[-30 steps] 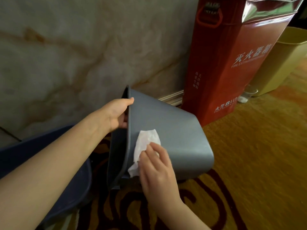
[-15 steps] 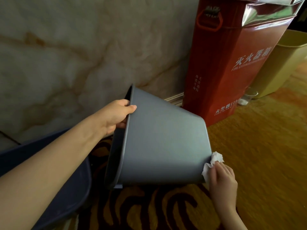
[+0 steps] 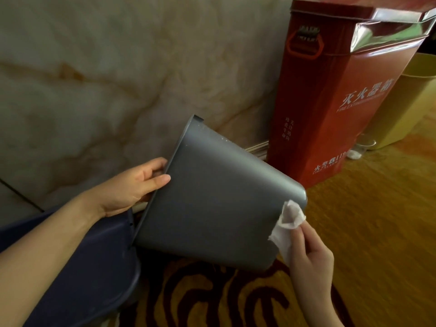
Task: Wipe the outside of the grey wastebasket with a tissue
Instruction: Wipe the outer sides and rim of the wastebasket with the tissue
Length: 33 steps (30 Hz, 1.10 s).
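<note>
The grey wastebasket point(image 3: 212, 204) lies tipped on its side above the carpet, its open mouth to the left and its bottom to the right. My left hand point(image 3: 134, 185) grips its rim at the left, thumb on the outer wall and fingers inside. My right hand point(image 3: 309, 253) pinches a crumpled white tissue point(image 3: 286, 223), which touches the basket's bottom right corner.
A dark blue bin point(image 3: 77, 263) sits under my left forearm, close to the basket's mouth. A red fire-extinguisher box point(image 3: 342, 95) stands against the marble wall point(image 3: 118, 79). A yellow bin point(image 3: 410, 102) and a clear cup point(image 3: 363, 145) are beside it. Patterned carpet point(image 3: 377, 220) covers the floor.
My right hand swept the tissue from the middle of the basket's side to its bottom edge and now holds it at the bottom corner. The basket has tilted, mouth end higher.
</note>
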Each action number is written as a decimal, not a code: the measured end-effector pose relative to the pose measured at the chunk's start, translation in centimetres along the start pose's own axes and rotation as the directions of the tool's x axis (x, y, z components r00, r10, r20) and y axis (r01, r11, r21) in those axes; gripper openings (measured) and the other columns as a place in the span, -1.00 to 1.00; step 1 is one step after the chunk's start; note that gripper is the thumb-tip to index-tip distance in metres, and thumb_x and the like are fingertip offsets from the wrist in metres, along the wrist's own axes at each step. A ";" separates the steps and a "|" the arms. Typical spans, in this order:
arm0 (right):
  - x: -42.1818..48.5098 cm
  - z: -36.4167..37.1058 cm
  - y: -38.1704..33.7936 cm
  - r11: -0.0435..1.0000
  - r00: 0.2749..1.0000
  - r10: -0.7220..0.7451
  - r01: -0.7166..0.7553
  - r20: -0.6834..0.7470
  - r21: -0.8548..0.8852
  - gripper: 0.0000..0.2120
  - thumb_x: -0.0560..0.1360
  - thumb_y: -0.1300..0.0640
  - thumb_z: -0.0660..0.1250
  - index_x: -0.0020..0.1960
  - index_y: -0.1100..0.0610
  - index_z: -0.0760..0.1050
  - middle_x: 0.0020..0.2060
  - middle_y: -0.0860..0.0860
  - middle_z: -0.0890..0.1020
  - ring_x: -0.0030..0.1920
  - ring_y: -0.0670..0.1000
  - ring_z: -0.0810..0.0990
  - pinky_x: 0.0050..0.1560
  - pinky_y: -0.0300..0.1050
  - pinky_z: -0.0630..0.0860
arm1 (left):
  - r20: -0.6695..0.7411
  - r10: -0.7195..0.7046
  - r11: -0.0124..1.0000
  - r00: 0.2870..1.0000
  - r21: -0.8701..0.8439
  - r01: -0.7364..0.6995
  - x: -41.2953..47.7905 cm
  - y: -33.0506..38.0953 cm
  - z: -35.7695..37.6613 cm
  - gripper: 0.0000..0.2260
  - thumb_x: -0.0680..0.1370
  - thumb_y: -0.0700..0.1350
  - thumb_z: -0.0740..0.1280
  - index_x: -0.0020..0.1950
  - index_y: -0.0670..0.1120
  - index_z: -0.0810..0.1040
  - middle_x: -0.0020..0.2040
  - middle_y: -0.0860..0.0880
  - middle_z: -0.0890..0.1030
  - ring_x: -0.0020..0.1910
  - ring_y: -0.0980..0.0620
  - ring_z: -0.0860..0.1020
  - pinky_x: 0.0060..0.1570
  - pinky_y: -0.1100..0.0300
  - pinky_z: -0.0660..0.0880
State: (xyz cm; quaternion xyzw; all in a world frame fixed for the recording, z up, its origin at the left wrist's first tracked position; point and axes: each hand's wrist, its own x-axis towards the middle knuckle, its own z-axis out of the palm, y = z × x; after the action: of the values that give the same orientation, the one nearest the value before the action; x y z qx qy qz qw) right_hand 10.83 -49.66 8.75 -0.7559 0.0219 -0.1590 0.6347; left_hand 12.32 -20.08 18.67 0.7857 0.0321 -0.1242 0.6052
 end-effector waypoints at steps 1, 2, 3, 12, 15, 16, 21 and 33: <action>0.5 0.4 -1.0 0.997 0.997 -0.074 0.074 0.005 0.008 -0.75 0.54 0.14 0.22 -0.28 -0.03 0.52 -0.37 0.03 0.57 -0.36 0.00 0.50 -0.37 -0.10 0.40 | 0.027 -0.010 1.000 1.000 0.012 0.010 -0.2 0.1 -0.2 -0.59 0.42 -0.06 0.27 0.27 0.02 0.42 0.09 0.06 0.67 0.08 0.11 0.61 -0.07 0.28 0.56; 1.1 1.0 -2.2 0.987 0.987 -0.161 0.161 0.012 0.006 -0.75 0.55 0.14 0.21 -0.28 0.09 0.50 -0.38 0.05 0.54 -0.35 0.01 0.47 -0.35 -0.15 0.38 | 0.048 -0.016 1.000 0.999 0.025 0.015 -0.4 0.2 -0.3 -0.56 0.41 -0.08 0.28 0.30 0.04 0.39 0.11 0.04 0.66 0.11 0.09 0.60 -0.02 0.23 0.57; 1.9 1.6 -3.7 0.969 0.969 -0.246 0.246 0.023 -0.008 -0.74 0.54 0.15 0.19 -0.29 0.17 0.46 -0.39 0.05 0.52 -0.33 0.00 0.45 -0.31 -0.22 0.35 | 0.064 -0.012 0.999 0.998 0.043 0.010 -0.5 0.5 -0.4 -0.53 0.41 -0.12 0.29 0.32 0.08 0.36 0.14 0.02 0.64 0.13 0.06 0.59 0.05 0.15 0.56; 5.6 11.4 -11.8 0.738 0.787 -0.511 0.608 0.346 -0.294 -0.85 0.53 0.22 0.19 -0.12 0.27 0.48 -0.11 0.18 0.60 0.03 0.20 0.45 0.08 0.02 0.37 | 0.090 0.137 0.986 0.987 -0.109 -0.127 1.3 2.9 2.1 -0.37 0.39 -0.59 0.11 0.21 0.04 0.46 0.04 0.09 0.68 0.04 0.14 0.61 -0.01 0.27 0.56; 5.5 12.2 -11.7 0.685 0.788 -0.490 0.613 0.373 -0.394 -0.74 0.58 0.14 0.11 0.08 0.27 0.48 0.10 0.16 0.58 0.19 0.18 0.41 0.19 0.00 0.31 | 0.073 0.151 0.983 0.986 -0.119 -0.142 1.3 2.9 1.8 -0.36 0.37 -0.60 0.10 0.18 0.04 0.50 0.03 0.05 0.69 0.05 0.11 0.61 0.00 0.25 0.55; 5.5 12.4 -11.6 0.665 0.782 -0.481 0.620 0.396 -0.417 -0.71 0.59 0.11 0.08 0.15 0.26 0.46 0.16 0.15 0.55 0.23 0.16 0.39 0.23 -0.03 0.27 | 0.076 0.158 0.980 0.985 -0.131 -0.147 1.3 2.8 1.7 -0.36 0.36 -0.61 0.09 0.17 0.02 0.52 0.03 0.04 0.69 0.04 0.11 0.62 -0.02 0.26 0.56; 5.4 11.1 -11.1 0.599 0.782 -0.435 0.621 0.445 -0.506 -0.64 0.59 0.10 -0.03 0.21 0.22 0.43 0.19 0.14 0.53 0.23 0.13 0.42 0.24 -0.05 0.29 | 0.115 0.159 0.977 0.981 -0.160 -0.139 1.4 2.4 1.6 -0.38 0.34 -0.62 0.09 0.11 -0.02 0.56 -0.03 0.02 0.71 -0.05 0.10 0.65 -0.21 0.30 0.57; 6.2 1.4 -4.4 0.551 0.842 -0.016 0.458 0.539 -0.698 -0.73 0.55 0.26 0.10 0.25 0.21 0.29 0.19 0.13 0.49 0.22 0.10 0.45 0.32 -0.07 0.29 | 0.322 0.131 0.947 0.938 -0.321 -0.021 1.0 5.1 1.0 -0.54 0.41 0.06 0.37 0.25 -0.11 0.52 0.04 -0.07 0.67 -0.05 0.03 0.65 -0.09 0.20 0.58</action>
State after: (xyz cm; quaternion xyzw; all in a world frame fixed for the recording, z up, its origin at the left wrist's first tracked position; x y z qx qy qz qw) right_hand 16.31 -48.96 14.14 -0.9689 -0.1699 -0.0293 0.1778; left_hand 14.14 -22.54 23.01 0.6472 -0.0841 -0.2273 0.7228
